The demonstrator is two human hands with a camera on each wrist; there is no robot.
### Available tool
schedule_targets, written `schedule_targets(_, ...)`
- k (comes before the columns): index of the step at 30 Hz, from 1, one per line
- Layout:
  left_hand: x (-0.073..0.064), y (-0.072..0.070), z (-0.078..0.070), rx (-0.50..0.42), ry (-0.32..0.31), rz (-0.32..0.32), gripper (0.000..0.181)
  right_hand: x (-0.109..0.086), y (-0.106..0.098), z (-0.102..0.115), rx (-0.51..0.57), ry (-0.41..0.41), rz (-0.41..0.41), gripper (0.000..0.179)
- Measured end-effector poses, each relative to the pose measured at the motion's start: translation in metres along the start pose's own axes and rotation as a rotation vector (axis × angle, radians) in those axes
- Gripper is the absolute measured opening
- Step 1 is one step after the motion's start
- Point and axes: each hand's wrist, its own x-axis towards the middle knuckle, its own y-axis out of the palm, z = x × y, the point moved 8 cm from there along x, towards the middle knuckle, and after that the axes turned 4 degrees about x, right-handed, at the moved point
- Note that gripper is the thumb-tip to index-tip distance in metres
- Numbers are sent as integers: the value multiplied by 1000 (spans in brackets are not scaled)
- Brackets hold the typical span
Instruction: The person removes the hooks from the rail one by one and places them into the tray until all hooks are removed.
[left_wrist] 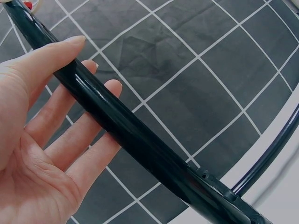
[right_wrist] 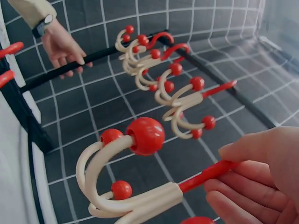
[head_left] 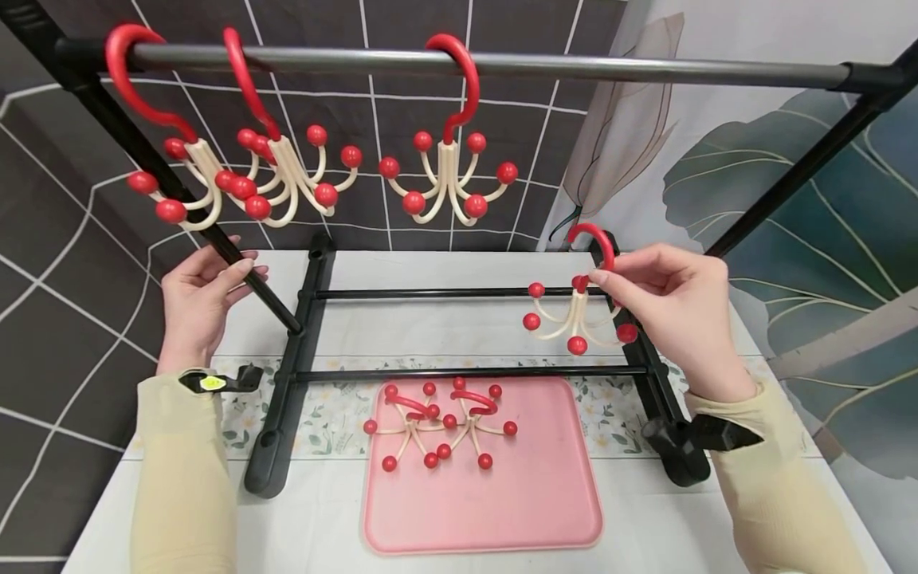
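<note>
My right hand point(head_left: 667, 307) pinches the red hook stem of a cream multi-arm hanger with red ball tips point(head_left: 576, 319), held upright beside the rack's right foot. In the right wrist view, thumb and fingers close on that red stem point(right_wrist: 208, 175). My left hand point(head_left: 204, 295) grips the slanted black left post point(left_wrist: 121, 123) of the rack, thumb in front and fingers behind. From the metal top bar point(head_left: 645, 70) hang three similar hangers: one at the far left point(head_left: 204, 171), one next to it point(head_left: 289, 171), one near the middle point(head_left: 448, 171).
Two more hangers point(head_left: 409, 430) lie side by side on a pink tray point(head_left: 488, 518) in front of the rack. Black lower crossbars point(head_left: 466, 372) join the rack's feet above the white table point(head_left: 301, 526). Behind hangs dark grid-patterned cloth point(head_left: 416, 24), with a leaf-patterned curtain point(head_left: 825, 183) at right.
</note>
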Motion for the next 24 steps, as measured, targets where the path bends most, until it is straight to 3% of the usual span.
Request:
schedule_targets(16, 0, 0, -1, -32, 10, 11, 38, -31, 34, -44, 229, 42, 291, 16)
schedule_targets(24, 1, 0, -1, -29, 8, 11, 37, -55, 50, -59, 310, 32, 490, 19)
